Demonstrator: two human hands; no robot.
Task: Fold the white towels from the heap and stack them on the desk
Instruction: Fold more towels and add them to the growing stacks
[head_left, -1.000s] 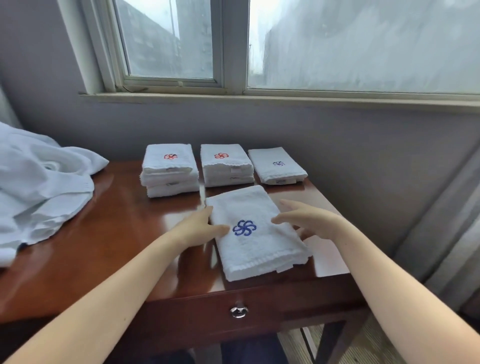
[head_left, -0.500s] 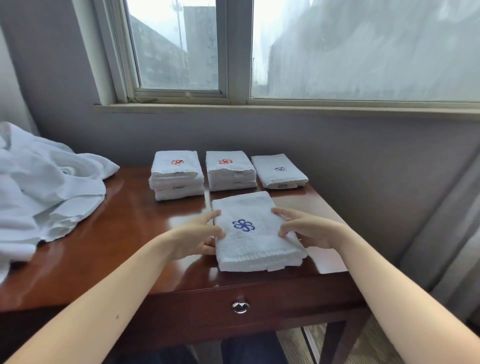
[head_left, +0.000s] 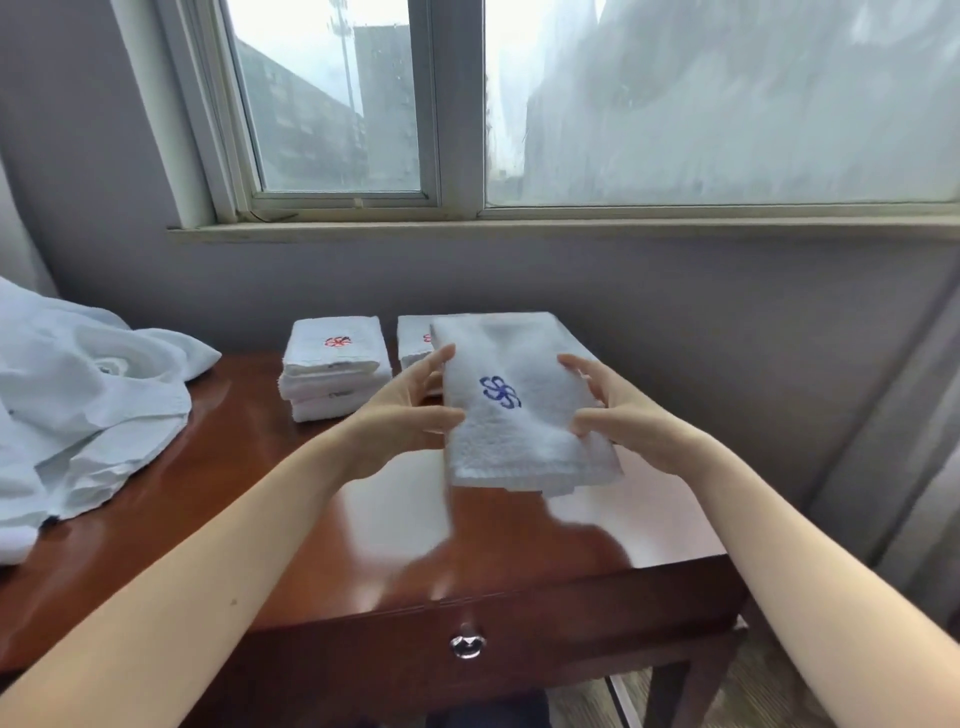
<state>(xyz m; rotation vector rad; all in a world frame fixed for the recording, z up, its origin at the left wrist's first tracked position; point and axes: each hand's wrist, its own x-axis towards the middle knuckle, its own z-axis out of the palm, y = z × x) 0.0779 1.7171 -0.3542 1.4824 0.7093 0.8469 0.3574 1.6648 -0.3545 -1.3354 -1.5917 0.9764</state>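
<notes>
- A drawer knob (head_left: 466, 646) sits on the desk's (head_left: 311, 545) near front.
- The left hand (head_left: 400, 415) and right hand (head_left: 623, 415) grip the folded towel (head_left: 519, 415) by its sides, clear above the desk.
- The heap (head_left: 78, 405) lies at the left.
- Two folded stacks (head_left: 335, 364) stand at the back edge.

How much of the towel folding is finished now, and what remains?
Done: a red-emblem folded stack stands on the desk, a second stack partly hidden. In hand: left hand and right hand hold a folded blue-emblem towel above the desk. Left: stacking it, then the unfolded heap.
</notes>
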